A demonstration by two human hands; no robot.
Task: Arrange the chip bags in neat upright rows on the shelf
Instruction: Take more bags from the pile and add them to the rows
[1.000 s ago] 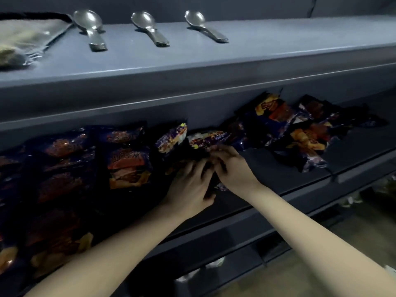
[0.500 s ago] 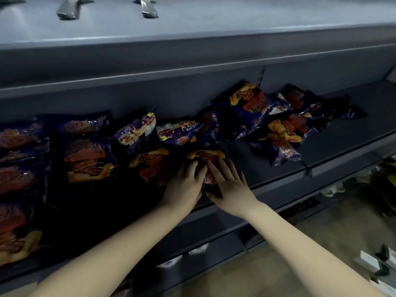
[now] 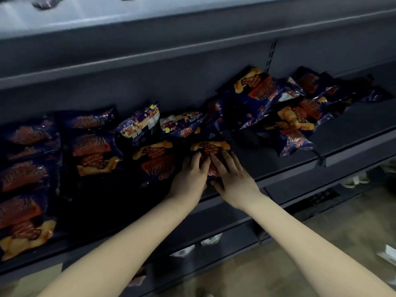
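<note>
Dark blue chip bags with orange print fill the grey shelf (image 3: 347, 144). My left hand (image 3: 189, 175) and my right hand (image 3: 231, 174) rest flat, side by side, fingers spread, on one chip bag (image 3: 211, 147) lying at the shelf's front middle. Next to it on the left lies another bag (image 3: 157, 160), and further left several bags (image 3: 94, 155) sit in rows. A loose heap of bags (image 3: 278, 103) is piled to the right, against the back wall. Two bags (image 3: 141, 123) behind my hands show their backs.
An upper shelf (image 3: 192, 9) juts out above the bags, with blurred metal spoons (image 3: 42, 3) at its far edge. A lower shelf (image 3: 225, 239) holds white packets (image 3: 211, 240). The floor is at the lower right.
Both hands pulled the bag forward and laid it flat at the shelf's front, then spread their fingers over it. The camera tilted down, so the spoons slid nearly out of view.
</note>
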